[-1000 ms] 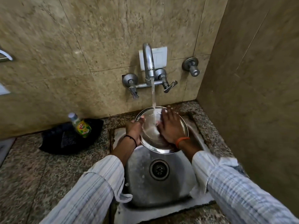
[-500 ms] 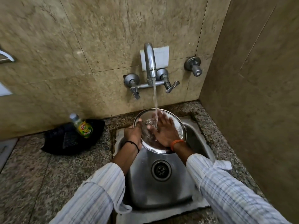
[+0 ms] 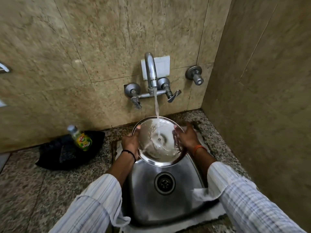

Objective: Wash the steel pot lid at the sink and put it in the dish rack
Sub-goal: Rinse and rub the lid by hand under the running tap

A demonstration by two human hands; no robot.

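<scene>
Head camera: one steel pot lid (image 3: 157, 142) is held over the sink (image 3: 161, 197), inner side up, under the faucet (image 3: 151, 71) stream. The left hand (image 3: 130, 142) grips its rim at nine o'clock, thumb curled over the edge. The right hand (image 3: 186, 137) holds the rim at three o'clock, thumb on the edge; its fingers seem to wrap behind, though blurred. One dish-soap bottle (image 3: 80, 138) lies on one dark cloth (image 3: 67, 152) at nine o'clock on the counter.
</scene>
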